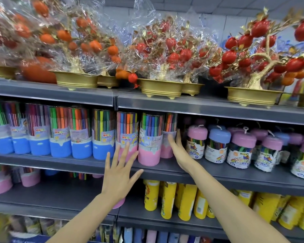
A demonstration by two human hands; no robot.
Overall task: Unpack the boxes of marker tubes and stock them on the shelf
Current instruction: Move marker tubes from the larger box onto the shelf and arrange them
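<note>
**Kid:** Shelves fill the whole place. What is on the top one?

**Me:** Up on the top gray shelf (53, 92) stand gold pots (161, 87) with little trees of red and orange fruit, most wrapped in shiny clear plastic.

**Kid:** Where are the marker tubes?

**Me:** They stand in a row on the middle shelf (218, 174). On the left are the tubes with blue bottoms (81, 132). Right beside them, near the middle, are the tubes with pink bottoms (150, 139). All of them stand up straight, close together.

**Kid:** What are your hands doing?

**Me:** My left hand (118, 174) is spread wide with straight fingers. It holds nothing. Its fingertips reach up in front of the left pink tube (126, 135); I cannot tell if they touch it. My right hand (178, 149) is flat and open too. Its fingers lie against the right side of the far pink tube (168, 135), which sits a bit farther back than the others.

**Kid:** What is to the right?

**Me:** Short jars of pens with pink and blue round lids (219, 135), on the same shelf.

**Kid:** And lower down?

**Me:** Yellow tubes (168, 199) stand on the shelf below, on the right. More pink-bottom tubes (2, 183) sit low on the left.
</note>
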